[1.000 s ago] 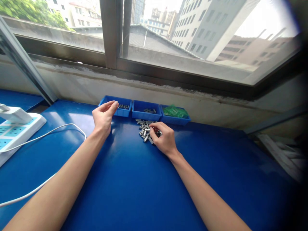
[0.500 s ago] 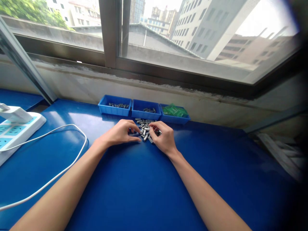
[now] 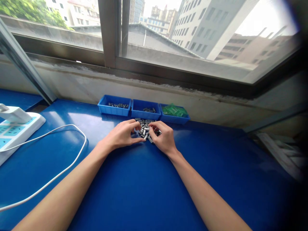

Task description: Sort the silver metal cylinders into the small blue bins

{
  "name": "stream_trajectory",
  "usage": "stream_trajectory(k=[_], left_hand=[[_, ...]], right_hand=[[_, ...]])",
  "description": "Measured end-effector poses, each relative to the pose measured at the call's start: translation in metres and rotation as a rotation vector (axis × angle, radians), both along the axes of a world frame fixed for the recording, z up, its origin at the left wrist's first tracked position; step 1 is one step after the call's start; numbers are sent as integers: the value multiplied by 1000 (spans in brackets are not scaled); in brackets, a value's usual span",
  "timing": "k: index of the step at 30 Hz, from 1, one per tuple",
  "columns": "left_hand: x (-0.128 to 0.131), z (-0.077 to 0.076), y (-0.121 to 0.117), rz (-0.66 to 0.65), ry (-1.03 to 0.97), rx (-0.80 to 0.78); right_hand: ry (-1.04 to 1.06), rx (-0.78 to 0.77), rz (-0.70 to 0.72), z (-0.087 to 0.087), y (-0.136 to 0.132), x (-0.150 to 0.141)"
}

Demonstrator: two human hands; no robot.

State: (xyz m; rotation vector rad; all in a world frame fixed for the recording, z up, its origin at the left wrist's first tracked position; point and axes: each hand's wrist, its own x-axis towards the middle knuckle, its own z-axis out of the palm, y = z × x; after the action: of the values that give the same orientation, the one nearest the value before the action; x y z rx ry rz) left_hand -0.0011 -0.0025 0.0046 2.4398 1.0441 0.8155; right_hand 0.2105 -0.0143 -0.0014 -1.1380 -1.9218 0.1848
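left hand (image 3: 124, 133): grip spread, thumb and fingers curved apart, at the left edge of a loose pile of metal pieces (image 3: 145, 129); thumb tip low at the near left side of the pile, contact with single pieces too small to tell. right hand (image 3: 165, 136): at the right side of the same pile, thumb and fingertips brought close together above it; cannot tell whether this grip pinches a piece or is merely pressed together. the hand hides part of the pile from view

pile location: on the blue worktop (image 3: 144, 192), between the two hands, just in front of the middle bin (image 3: 145, 114). pieces short, silver-grey, lying at mixed angles

three blue bins in a row near the wall (image 3: 79, 86): left bin (image 3: 115, 110) with small metal parts (image 3: 119, 105) inside; middle bin with a few short dark grey parts (image 3: 149, 110); right bin (image 3: 176, 120) with green plastic material (image 3: 174, 110)

left side of worktop: white power strip (image 3: 38, 119) with a white adapter (image 3: 16, 115) on it; white cable (image 3: 24, 201) loops across the surface, left of the left forearm. window frame (image 3: 109, 38) above the wall, buildings outside
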Motion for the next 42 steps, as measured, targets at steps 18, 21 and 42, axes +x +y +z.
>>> stream_trajectory(k=[18,21,42], left_hand=[[-2,1,2,-38,-152,-172],[-3,2,2,-10,-264,-259],[-14,16,-1,-167,59,-231]], right_hand=[[15,-10,4,-1,1,0],[13,-15,3,-1,1,0],[3,-16,0,0,0,0]])
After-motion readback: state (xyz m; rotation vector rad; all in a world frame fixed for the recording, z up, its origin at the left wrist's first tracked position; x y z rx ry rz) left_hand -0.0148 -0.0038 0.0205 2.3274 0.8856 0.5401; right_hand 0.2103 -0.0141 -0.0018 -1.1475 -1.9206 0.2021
